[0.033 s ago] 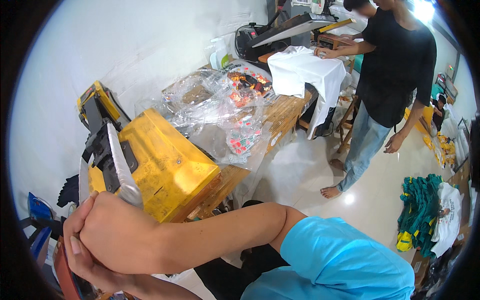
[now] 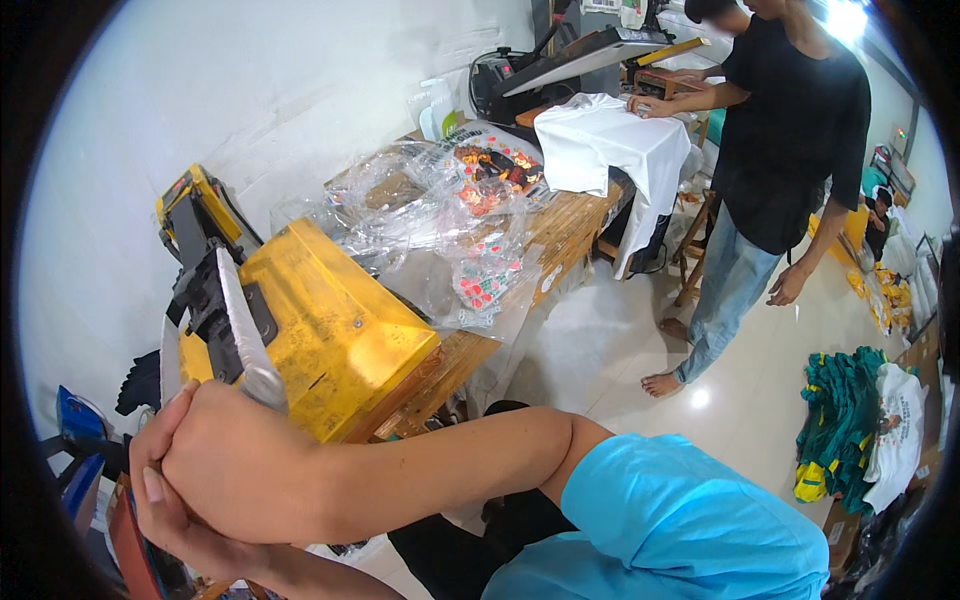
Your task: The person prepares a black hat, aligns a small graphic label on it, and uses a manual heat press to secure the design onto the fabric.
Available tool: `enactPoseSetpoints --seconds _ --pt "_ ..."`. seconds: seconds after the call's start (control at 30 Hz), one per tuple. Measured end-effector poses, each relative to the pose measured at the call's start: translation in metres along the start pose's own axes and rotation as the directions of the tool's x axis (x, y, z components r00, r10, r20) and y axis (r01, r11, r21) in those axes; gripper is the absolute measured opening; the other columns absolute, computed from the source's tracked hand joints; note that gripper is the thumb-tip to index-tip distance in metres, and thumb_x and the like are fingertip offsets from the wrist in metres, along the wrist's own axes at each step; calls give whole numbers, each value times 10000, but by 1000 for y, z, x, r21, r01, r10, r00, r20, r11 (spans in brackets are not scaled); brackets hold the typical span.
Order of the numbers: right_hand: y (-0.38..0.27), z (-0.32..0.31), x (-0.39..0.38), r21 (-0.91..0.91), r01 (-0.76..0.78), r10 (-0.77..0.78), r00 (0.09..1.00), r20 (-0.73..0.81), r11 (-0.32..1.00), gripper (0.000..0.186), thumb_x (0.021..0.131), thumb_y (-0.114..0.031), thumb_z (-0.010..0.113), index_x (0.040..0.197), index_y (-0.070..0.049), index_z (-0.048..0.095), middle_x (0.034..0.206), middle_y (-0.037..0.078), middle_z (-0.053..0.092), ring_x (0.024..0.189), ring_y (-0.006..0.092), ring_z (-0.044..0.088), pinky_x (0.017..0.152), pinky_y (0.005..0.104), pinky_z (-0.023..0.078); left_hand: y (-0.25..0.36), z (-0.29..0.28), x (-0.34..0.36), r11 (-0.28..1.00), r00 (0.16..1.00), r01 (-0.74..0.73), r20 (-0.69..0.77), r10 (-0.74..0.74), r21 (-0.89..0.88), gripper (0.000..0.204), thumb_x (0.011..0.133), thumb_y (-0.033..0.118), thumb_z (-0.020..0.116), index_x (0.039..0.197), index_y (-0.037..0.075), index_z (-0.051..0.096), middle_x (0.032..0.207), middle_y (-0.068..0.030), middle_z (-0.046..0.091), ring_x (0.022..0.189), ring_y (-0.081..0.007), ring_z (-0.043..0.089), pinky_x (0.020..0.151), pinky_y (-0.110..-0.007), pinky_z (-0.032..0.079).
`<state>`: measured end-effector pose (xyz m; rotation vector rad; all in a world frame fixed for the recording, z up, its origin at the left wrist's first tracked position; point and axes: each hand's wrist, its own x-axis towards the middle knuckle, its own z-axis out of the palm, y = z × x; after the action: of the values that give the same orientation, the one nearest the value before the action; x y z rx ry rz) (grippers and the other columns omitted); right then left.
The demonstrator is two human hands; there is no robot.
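A yellow heat press stands at the left end of a wooden bench, its lever a U-shaped handle wrapped in white padding. Both my hands meet at the near end of this handle. My right hand is closed over it, the bare forearm reaching across from the blue sleeve at right. Just below and against it, my left hand is closed with its fingers curled. The hands cover the end of the handle, so the exact grip is partly hidden.
Clear plastic bags with printed pieces cover the wooden bench. Beyond, a person in black touches a white shirt draped by another open press. Green garments lie piled at right. Blue objects stand far left.
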<state>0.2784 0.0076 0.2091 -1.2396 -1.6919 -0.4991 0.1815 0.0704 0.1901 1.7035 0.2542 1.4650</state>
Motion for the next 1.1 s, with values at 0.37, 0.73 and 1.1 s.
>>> enactPoseSetpoints --seconds 0.37,0.73,1.1 --pt "11 6 -6 -132 -10 -6 993 -120 991 165 785 -177 694 665 -75 742 663 112 716 676 282 719 693 431 542 27 26 5 981 995 -95 1 96 170 630 1051 348 324 1214 -128 703 1184 -266 758 1123 -313 720 1058 -415 530" --pt "1 -13 -6 -191 6 -29 992 -119 982 170 768 -187 701 627 -93 708 644 89 694 652 269 704 656 416 532 28 23 8 967 982 -179 87 165 183 594 1058 327 356 1159 -125 726 1137 -227 769 1086 -281 712 1029 -387 519" --pt "9 -6 -5 -231 35 -60 993 -104 972 198 804 -203 702 630 -108 713 639 74 687 663 247 705 669 399 520 27 19 9 960 973 -200 153 172 194 555 1099 303 323 1194 -86 708 1177 -187 743 1097 -242 695 1021 -369 517"
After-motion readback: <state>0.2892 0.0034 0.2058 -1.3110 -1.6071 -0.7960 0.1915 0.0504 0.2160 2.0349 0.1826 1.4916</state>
